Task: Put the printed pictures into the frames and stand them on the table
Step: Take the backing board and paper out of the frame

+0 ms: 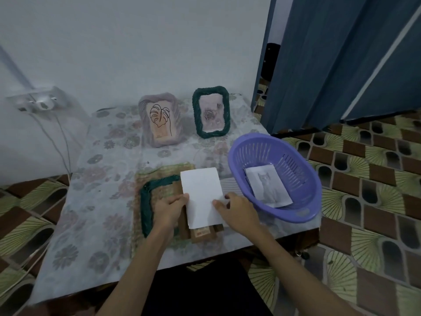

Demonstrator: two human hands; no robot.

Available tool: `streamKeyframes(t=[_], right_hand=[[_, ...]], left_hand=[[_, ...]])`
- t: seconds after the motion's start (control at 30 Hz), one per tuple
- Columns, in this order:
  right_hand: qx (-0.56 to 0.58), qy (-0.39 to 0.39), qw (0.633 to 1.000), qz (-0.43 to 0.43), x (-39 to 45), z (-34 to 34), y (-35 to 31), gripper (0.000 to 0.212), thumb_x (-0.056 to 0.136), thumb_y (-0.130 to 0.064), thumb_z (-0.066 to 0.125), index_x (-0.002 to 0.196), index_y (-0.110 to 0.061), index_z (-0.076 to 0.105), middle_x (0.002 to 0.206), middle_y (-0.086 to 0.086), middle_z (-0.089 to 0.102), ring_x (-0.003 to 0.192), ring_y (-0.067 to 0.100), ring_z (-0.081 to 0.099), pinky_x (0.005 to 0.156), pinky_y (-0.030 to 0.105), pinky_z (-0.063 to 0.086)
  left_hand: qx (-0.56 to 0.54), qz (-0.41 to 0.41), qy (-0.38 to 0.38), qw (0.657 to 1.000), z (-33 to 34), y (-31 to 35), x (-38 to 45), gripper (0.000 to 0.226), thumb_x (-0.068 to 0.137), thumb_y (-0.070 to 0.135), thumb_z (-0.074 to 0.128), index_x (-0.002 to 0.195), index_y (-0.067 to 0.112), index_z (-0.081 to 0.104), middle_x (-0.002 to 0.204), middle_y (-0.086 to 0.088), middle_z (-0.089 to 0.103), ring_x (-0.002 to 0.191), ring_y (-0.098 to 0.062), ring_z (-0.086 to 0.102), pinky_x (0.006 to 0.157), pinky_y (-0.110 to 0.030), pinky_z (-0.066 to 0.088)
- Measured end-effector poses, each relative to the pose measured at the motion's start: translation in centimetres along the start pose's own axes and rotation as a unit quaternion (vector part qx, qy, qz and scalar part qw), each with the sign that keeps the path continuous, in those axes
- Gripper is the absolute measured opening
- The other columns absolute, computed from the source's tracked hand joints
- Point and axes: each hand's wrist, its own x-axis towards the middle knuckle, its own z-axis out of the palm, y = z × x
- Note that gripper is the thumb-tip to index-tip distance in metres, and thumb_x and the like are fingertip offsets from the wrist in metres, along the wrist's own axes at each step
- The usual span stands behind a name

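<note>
Rear of the floral-clothed table (75, 201): the mauve rope-wrapped frame with a leaf line drawing (160, 120) and the dark green rope-wrapped frame with a rose print (211, 112) stand upright, filled; two units appear complete. Front: a third dark green rope-edged frame (148, 201) lies face down. The left hand (170, 207) pinches the white blank-side-up print (202, 196) at its left edge; the right hand (237, 209) presses fingertips on its right edge. The purple slotted plastic basket (303, 213) holds a cat print (268, 187), not yet framed.
</note>
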Motion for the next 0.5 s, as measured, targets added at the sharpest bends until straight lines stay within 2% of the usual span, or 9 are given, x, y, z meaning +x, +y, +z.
streamKeyframes(t=[0.07,0.13,0.27,0.3,0.33,0.37,0.4,0.43,0.5], right_hand=[[0.141,0.000,0.989,0.038,0.6,0.7,-0.3,0.022,0.088,-0.029,0.059,0.087,-0.007,0.056,0.086,0.010,0.056,0.082,0.023,0.055,0.070,0.029,0.043],[0.205,0.003,0.976,0.071,1.3,1.2,-0.2,0.019,0.087,-0.016,0.060,0.074,-0.009,0.047,0.077,0.009,0.048,0.074,0.019,0.046,0.059,0.027,0.035],[0.154,0.048,0.982,0.102,2.5,2.4,1.4,0.023,0.088,-0.014,0.053,0.070,-0.014,0.039,0.073,0.004,0.042,0.082,0.020,0.044,0.071,0.029,0.035],[0.109,0.055,0.987,0.102,2.6,2.6,1.9,0.009,0.090,-0.016,0.051,0.082,-0.014,0.048,0.086,0.005,0.050,0.095,0.022,0.048,0.080,0.032,0.038],[0.036,0.056,0.992,0.103,2.5,2.8,2.4,0.017,0.092,-0.019,0.050,0.107,-0.010,0.052,0.110,0.012,0.053,0.112,0.027,0.047,0.090,0.036,0.039],[-0.064,0.032,0.991,0.115,2.5,3.0,2.7,0.041,0.093,-0.019,0.048,0.131,-0.006,0.039,0.131,0.016,0.045,0.124,0.032,0.042,0.097,0.039,0.038],[-0.154,0.023,0.981,0.119,2.4,3.2,3.0,0.055,0.094,-0.017,0.047,0.142,-0.004,0.023,0.141,0.019,0.036,0.128,0.035,0.039,0.100,0.041,0.038],[-0.231,0.035,0.967,0.101,2.0,3.4,2.9,0.061,0.092,-0.014,0.048,0.144,-0.004,0.018,0.143,0.019,0.033,0.127,0.035,0.041,0.099,0.041,0.040],[-0.317,0.121,0.940,0.024,1.5,3.9,2.7,0.064,0.076,-0.010,0.067,0.134,-0.004,0.041,0.129,0.017,0.049,0.108,0.031,0.057,0.084,0.038,0.050]], left_hand=[[0.005,0.010,-0.011,1.000,-0.2,0.0,0.3,0.024,0.084,0.016,0.069,0.100,-0.001,0.070,0.114,-0.013,0.065,0.107,-0.031,0.058,0.097,-0.044,0.047],[0.013,0.025,-0.018,0.999,-0.6,-0.1,0.4,0.028,0.082,0.018,0.071,0.103,-0.001,0.069,0.105,-0.009,0.066,0.102,-0.027,0.059,0.095,-0.039,0.047],[0.031,0.051,-0.014,0.998,-1.9,-0.5,0.9,0.025,0.079,0.014,0.073,0.101,0.002,0.071,0.096,-0.004,0.065,0.100,-0.020,0.057,0.091,-0.032,0.046],[0.033,0.054,-0.013,0.998,-2.3,-0.6,1.1,0.021,0.080,0.009,0.072,0.100,0.003,0.072,0.098,-0.005,0.065,0.102,-0.021,0.057,0.091,-0.031,0.046],[0.039,0.056,-0.007,0.998,-2.7,-0.6,1.2,0.018,0.081,0.005,0.070,0.098,0.004,0.072,0.099,-0.006,0.065,0.104,-0.022,0.057,0.092,-0.031,0.046],[0.045,0.056,0.000,0.997,-3.1,-0.6,1.5,0.015,0.082,0.004,0.069,0.097,0.005,0.073,0.098,-0.005,0.065,0.105,-0.023,0.057,0.093,-0.032,0.046],[0.051,0.055,0.005,0.997,-3.5,-0.6,1.7,0.014,0.082,0.003,0.069,0.095,0.006,0.073,0.096,-0.005,0.064,0.108,-0.025,0.057,0.094,-0.032,0.046],[0.056,0.053,0.007,0.997,-3.9,-0.6,1.8,0.013,0.082,0.003,0.068,0.094,0.007,0.073,0.096,-0.004,0.064,0.109,-0.026,0.057,0.094,-0.032,0.046],[0.051,0.045,0.005,0.998,-4.5,-0.6,2.2,0.013,0.083,0.004,0.068,0.095,0.007,0.072,0.099,-0.005,0.065,0.112,-0.027,0.056,0.096,-0.034,0.046]])
